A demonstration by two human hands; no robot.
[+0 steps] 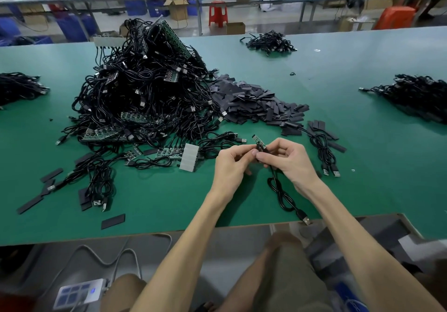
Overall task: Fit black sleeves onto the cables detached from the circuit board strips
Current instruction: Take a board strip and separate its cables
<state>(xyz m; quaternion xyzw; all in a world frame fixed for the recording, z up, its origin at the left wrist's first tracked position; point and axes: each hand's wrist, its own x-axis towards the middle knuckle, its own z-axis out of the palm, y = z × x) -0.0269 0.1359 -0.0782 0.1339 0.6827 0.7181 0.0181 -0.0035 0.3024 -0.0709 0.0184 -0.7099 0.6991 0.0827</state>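
Cable (280,190) with a small green board (258,141) at its tip is pinched between both hands just above the green table (169,202). The left hand (231,164) pinches it with thumb and forefinger, and the right hand (290,160) pinches it from the other side, fingers curled. The cable drops below the right hand, loops on the table and ends in a plug (306,220) at the near edge. Behind lie a heap of black sleeves (254,103) and a big pile of cables (145,89).
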